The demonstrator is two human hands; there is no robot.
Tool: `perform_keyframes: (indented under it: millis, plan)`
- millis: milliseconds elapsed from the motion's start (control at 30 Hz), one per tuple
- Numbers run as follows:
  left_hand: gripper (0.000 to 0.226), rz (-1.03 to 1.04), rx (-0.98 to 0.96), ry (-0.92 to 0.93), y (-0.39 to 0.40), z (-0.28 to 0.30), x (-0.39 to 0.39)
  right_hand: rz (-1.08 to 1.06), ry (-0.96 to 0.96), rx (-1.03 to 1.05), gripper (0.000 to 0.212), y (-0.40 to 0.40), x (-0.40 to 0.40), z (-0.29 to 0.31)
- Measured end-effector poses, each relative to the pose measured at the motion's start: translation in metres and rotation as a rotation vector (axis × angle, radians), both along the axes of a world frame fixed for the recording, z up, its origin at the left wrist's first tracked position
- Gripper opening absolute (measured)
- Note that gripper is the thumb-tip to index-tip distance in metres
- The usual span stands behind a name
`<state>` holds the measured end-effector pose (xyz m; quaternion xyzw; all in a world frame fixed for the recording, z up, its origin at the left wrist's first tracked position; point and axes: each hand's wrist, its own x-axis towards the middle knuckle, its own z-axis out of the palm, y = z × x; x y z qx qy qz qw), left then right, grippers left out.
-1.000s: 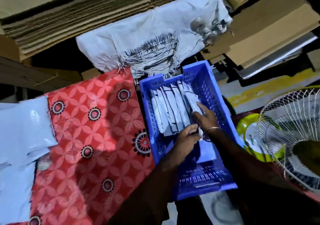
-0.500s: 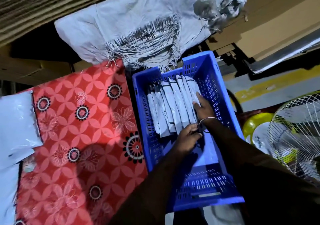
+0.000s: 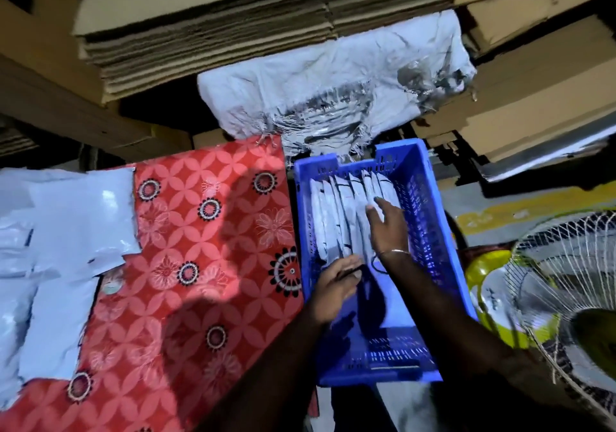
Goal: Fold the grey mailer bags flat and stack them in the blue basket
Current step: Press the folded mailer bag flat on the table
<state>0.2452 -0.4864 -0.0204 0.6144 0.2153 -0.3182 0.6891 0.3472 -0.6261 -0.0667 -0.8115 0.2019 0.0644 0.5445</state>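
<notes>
A blue basket (image 3: 430,205) stands right of a red patterned cloth. Several folded grey mailer bags (image 3: 336,221) stand on edge in a row in its far half. My right hand (image 3: 388,226) lies inside the basket with straight fingers pressing the rightmost folded bags. My left hand (image 3: 335,285) touches the near ends of the row, fingers loosely bent. A flat grey bag (image 3: 391,305) lies on the basket floor beneath my wrists. Unfolded grey mailer bags (image 3: 66,231) lie in a loose pile on the left.
The red flowered cloth (image 3: 206,265) covers the work surface. A big grey woven sack (image 3: 333,88) and stacks of flat cardboard (image 3: 216,21) sit behind the basket. A wire-guarded fan (image 3: 573,285) and a yellow-green object (image 3: 483,271) stand at the right.
My right hand slid farther up along the folded bags. My left hand stays at the row's near end. The camera tilted up, showing more cardboard.
</notes>
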Motion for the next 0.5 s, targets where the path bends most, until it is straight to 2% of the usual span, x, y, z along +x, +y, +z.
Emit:
perform_keyframes:
  millis: [100,233,300,400,500]
  plan:
    - [0.036,0.132,0.011,-0.048,0.039,0.019,-0.028,0.088,-0.089,0.132,0.027,0.042,-0.018,0.034]
    - [0.032,0.397,0.078,-0.051,0.106,0.045,-0.076,0.338,-0.162,0.215,0.013,0.114,-0.054,0.075]
    - [0.018,0.478,0.098,-0.054,0.141,0.056,-0.104,0.457,-0.129,0.275,0.022,0.154,-0.074,0.090]
    - [0.017,0.617,0.156,-0.018,0.201,0.066,-0.145,0.627,-0.079,0.288,0.041,0.216,-0.103,0.100]
    - [0.015,0.727,0.229,-0.008,0.260,0.067,-0.183,0.703,-0.068,0.294,0.029,0.275,-0.133,0.103]
